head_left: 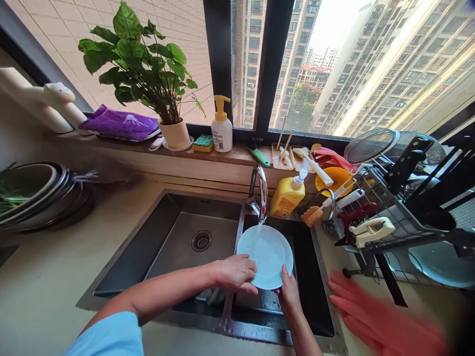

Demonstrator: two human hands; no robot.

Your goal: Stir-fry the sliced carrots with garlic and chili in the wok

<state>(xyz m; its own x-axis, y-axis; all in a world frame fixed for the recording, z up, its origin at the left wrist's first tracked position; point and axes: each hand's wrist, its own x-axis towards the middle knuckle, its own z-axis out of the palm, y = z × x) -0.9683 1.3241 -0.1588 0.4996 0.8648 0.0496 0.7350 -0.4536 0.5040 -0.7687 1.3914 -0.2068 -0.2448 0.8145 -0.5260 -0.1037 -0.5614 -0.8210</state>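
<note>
A white plate point(272, 252) is tilted under the running faucet point(262, 193), over the right basin of the sink point(237, 232). Water falls on its upper part. My right hand point(289, 294) grips the plate's lower right rim, thumb on the face and the other fingers mostly hidden beneath. My left hand point(236, 274) lies palm down at the plate's left edge, fingers extended onto its face and thumb apart. Something greenish, partly hidden under my left forearm, sits in the left basin.
Right of the faucet stands a yellow dish soap bottle point(287, 195). A wire rack point(393, 212) with knives and utensils borders the right side, with blurred pink rubber gloves point(386, 316) nearby. Stacked bowls point(48, 198) are at left; a potted plant point(174, 133) and pump bottle point(221, 131) line the sill.
</note>
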